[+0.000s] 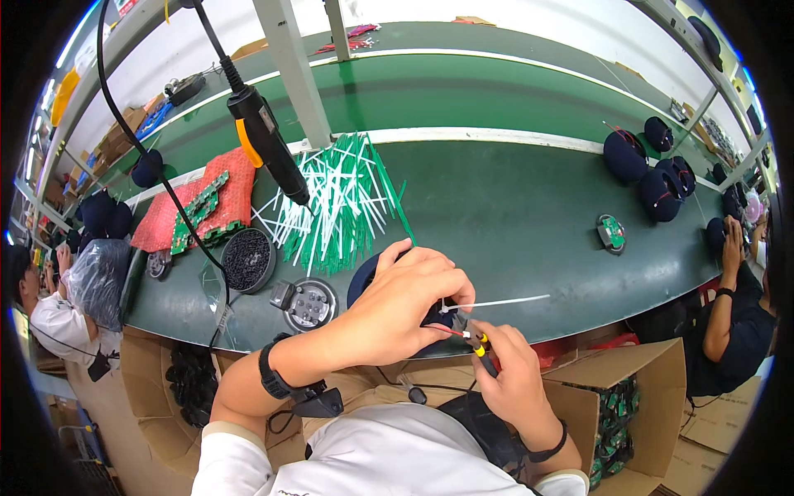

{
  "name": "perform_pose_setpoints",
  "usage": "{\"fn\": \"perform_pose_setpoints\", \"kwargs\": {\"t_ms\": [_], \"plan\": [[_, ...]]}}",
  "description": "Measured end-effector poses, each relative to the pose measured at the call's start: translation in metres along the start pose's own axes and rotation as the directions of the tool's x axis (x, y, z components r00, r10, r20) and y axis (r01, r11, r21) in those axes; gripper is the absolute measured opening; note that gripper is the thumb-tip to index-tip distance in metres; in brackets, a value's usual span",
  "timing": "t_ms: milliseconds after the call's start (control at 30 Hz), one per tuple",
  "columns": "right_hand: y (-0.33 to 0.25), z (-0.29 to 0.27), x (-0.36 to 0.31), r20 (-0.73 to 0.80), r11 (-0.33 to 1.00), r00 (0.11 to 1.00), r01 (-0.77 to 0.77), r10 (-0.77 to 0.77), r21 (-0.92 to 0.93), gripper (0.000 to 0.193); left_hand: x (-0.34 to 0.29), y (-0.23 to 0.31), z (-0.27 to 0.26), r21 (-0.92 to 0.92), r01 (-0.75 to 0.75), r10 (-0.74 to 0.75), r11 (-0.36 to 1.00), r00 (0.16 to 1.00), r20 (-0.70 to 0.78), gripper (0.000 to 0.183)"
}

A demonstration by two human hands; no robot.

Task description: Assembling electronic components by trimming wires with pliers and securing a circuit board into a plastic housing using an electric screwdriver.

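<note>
My left hand [405,299] is closed around a dark blue rounded housing [358,283], largely hidden beneath the palm and fingers. A white cable tie [509,301] sticks out to the right from its opening, and a red wire [445,329] shows by the fingertips. In my right hand [514,376] are small cutters [483,347] with yellow-and-black handles, their tips up close to the tie and wire. Whether the jaws touch either one I cannot tell. Just left of the housing lies a grey round part [310,304] on the green bench.
A black electric screwdriver [266,136] hangs over green and white cable ties [339,211]. Further left are a dish of black screws [248,259], circuit boards [198,213] and red bubble wrap [157,225]. Navy housings [625,157] stand right. Cardboard boxes [571,422] flank me; co-workers sit both sides.
</note>
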State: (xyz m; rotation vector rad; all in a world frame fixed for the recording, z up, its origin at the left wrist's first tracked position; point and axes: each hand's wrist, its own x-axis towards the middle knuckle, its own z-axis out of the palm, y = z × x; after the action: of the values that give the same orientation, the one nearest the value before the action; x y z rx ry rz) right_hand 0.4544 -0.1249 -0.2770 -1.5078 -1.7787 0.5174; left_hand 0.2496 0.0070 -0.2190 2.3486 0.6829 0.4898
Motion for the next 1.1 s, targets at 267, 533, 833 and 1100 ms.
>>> {"fn": "perform_pose_setpoints", "kwargs": {"t_ms": [267, 533, 833, 1100], "plan": [[-0.004, 0.001, 0.013, 0.033, 0.994, 0.999, -0.044, 0.041, 0.104, 0.049, -0.003, -0.003, 0.003, 0.029, -0.018, 0.017, 0.999, 1.0, 0.02, 0.041], [-0.001, 0.006, 0.017, 0.003, 0.996, 1.0, -0.001, 0.001, 0.085, 0.046, -0.003, -0.005, 0.007, 0.034, -0.042, 0.043, 0.999, 0.998, -0.045, 0.026], [-0.01, 0.006, 0.024, 0.002, 0.997, 1.0, -0.017, 0.017, 0.076, 0.04, -0.003, -0.007, 0.016, 0.002, -0.035, 0.035, 0.999, 0.987, -0.159, 0.008], [-0.01, 0.009, 0.028, -0.053, 0.996, 0.996, 0.075, -0.078, -0.056, 0.034, -0.005, -0.009, 0.019, -0.008, -0.032, 0.03, 0.999, 0.983, -0.179, 0.009]]}}
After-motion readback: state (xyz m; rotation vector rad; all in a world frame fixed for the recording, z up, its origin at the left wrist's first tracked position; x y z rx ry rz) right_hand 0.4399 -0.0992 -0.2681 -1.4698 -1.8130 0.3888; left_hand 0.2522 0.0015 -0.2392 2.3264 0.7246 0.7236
